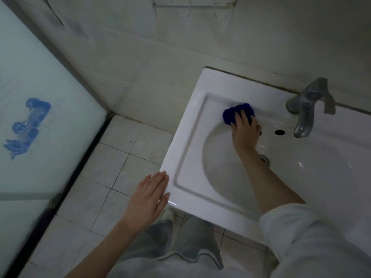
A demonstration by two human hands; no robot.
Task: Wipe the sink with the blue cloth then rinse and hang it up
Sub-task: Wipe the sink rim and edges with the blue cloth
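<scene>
The white sink [192,149] fills the right half of the head view. A bunched dark blue cloth [232,113] lies on the basin's far left slope, just below the rim. My right hand [246,130] presses down on the cloth, fingers spread over it, forearm reaching across the bowl. Near the sink's front left corner my left hand [149,197] is flat with fingers together, its fingertips touching the rim edge, holding nothing. A grey metal tap [307,115] stands at the back right of the basin, no water running.
The overflow hole [279,132] sits under the tap spout and the drain [265,159] is partly hidden by my forearm. A white wire rack [192,7] hangs on the tiled wall above. A frosted glass panel [36,117] stands on the left, beside the tiled floor [112,167].
</scene>
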